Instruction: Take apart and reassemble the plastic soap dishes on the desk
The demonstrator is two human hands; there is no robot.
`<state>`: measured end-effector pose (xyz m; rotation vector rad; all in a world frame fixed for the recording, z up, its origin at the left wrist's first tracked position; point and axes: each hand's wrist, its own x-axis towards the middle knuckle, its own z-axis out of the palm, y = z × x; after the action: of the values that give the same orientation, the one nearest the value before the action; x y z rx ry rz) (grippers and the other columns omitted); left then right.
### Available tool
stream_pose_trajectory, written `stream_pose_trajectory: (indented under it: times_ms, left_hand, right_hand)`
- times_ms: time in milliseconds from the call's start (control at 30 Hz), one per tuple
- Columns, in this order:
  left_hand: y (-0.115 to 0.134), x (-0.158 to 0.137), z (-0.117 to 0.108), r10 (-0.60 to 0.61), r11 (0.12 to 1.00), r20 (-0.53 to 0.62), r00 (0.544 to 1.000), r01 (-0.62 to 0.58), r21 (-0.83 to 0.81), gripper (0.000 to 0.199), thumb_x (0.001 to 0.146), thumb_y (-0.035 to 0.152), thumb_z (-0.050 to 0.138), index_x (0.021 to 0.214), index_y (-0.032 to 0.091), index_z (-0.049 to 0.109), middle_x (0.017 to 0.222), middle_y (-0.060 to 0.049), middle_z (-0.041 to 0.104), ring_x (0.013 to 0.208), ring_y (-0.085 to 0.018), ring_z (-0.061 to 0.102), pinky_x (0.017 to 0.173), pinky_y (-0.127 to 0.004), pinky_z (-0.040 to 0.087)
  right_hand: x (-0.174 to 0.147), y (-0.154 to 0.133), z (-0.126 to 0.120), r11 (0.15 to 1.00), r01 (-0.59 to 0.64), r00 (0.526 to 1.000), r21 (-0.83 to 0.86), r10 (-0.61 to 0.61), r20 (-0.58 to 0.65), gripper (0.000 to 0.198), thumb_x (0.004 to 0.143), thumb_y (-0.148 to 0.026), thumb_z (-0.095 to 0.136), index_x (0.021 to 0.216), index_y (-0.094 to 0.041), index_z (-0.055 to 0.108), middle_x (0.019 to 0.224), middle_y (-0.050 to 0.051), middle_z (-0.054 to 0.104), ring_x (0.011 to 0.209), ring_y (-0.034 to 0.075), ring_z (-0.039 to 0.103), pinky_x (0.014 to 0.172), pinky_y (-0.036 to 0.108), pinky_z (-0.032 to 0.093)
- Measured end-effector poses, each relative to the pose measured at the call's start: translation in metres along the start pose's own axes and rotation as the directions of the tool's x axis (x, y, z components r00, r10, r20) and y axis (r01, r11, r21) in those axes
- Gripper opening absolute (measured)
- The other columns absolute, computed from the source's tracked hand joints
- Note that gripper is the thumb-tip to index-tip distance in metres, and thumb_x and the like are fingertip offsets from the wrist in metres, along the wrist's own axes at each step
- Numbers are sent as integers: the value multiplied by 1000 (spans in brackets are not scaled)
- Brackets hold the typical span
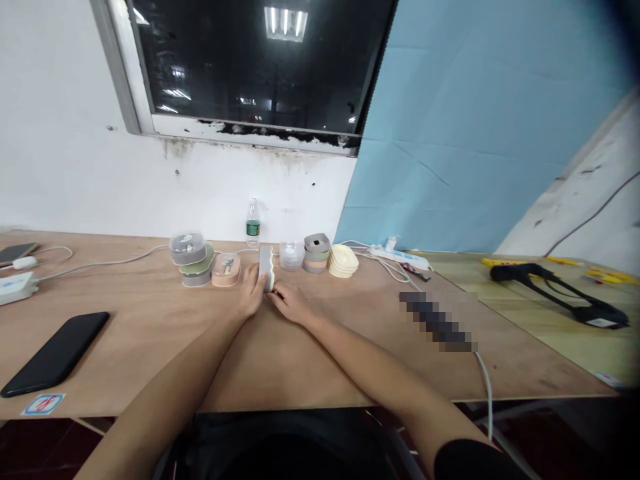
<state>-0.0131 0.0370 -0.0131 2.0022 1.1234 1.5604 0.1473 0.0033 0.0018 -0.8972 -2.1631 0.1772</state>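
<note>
Upright on its edge, a small grey box part with a wavy cream inner rim [267, 263] stands on the table in front of me. My left hand [251, 292] is closed around its left side. At its lower right corner, the curled fingers of my right hand [291, 303] grip the edge; the fingertips are partly hidden. Just left of my hands sits a peach lidded box [227, 269], beside a stack of grey and green boxes with clear lids [189, 257]. Behind and to the right are clear covers [291, 255], stacked coloured box bodies [317, 253] and stacked cream trays [343, 261].
A plastic bottle [253, 223] stands against the wall. On the left lie a black phone [55, 353] and a white charger [17, 288] with its cable. A power strip [400, 257], a blurred-out dark object [437, 322] and a black strap-like frame [560, 293] are on the right.
</note>
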Motion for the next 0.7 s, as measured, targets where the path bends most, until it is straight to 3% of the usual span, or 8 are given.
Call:
stream_pose_trajectory:
  times_ms: [100,200,333,467,567,633,700]
  left_hand:
    - [-1,6,-6,-1,1000,-60,998,0,-29,49,97,51,27,123,19,52,123,-12,53,122,-24,47,109,-44,33]
    - [-9,10,-15,-17,1000,-120,993,18,10,48,96,52,27,119,19,54,120,-13,54,121,-26,46,109,-48,32]
    - [-21,11,-21,-3,995,-113,994,15,102,46,95,52,32,118,18,55,121,-13,53,123,-27,44,110,-47,31]
    - [-21,6,-17,9,983,-29,1000,-4,181,47,94,50,37,124,18,51,131,-13,47,128,-26,41,111,-46,31]
    - [-15,3,-14,16,974,72,997,-32,224,47,93,50,39,128,20,49,135,-12,43,130,-26,40,111,-45,31]
    - [-11,1,-14,24,970,119,993,-52,237,48,92,50,40,129,21,48,137,-12,41,131,-25,40,112,-45,31]
    - [-10,1,-15,31,967,148,989,-67,244,49,92,50,40,129,19,48,138,-13,39,132,-26,39,112,-45,30]
  right_hand:
    - [-2,3,-5,999,6,997,-51,-9,-72,17,93,-30,45,86,-20,57,79,3,60,72,15,54,68,26,39]
    - [-2,13,-13,993,-10,974,-119,-17,-226,19,93,-31,44,85,-20,57,76,3,59,71,16,53,67,27,40]
    - [-3,40,-38,977,-120,874,-177,20,-485,19,92,-32,43,86,-21,56,79,5,60,74,18,54,71,29,42]
    - [-13,78,-74,931,-346,732,-117,189,-654,19,91,-35,43,91,-21,57,91,8,61,90,20,55,83,32,44]
    - [-24,106,-97,892,-446,561,79,347,-752,19,87,-35,47,93,-20,56,94,7,61,93,20,57,84,32,47]
    - [-27,122,-107,868,-404,419,288,455,-786,17,85,-34,50,92,-19,54,88,5,62,85,17,60,80,31,50]
    - [-27,134,-111,820,-284,303,497,568,-765,15,83,-33,53,89,-20,50,80,1,61,76,14,63,75,28,52]
